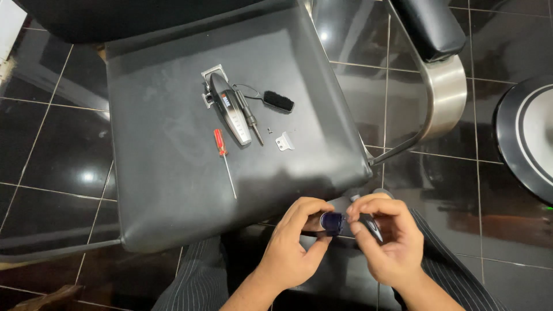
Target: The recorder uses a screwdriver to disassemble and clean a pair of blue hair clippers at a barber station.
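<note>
My left hand [296,242] and my right hand [386,239] meet just below the front edge of a black chair seat [173,178]. Between the fingers of both sits a small dark blue bottle [332,222]. The left hand pinches its body, and the right hand's fingers are at its end. On the seat lie a black hair clipper [230,109], a red-handled screwdriver [223,158], a black screwdriver [249,115], a small black brush [277,101], a small white blade piece [284,140] and a tiny screw [269,129].
The chair's chrome armrest frame [446,98] with a black pad [432,26] rises at the right. A round chair base [527,138] sits at the far right. Glossy black floor tiles [52,161] surround the seat. My striped trousers [196,282] show at the bottom.
</note>
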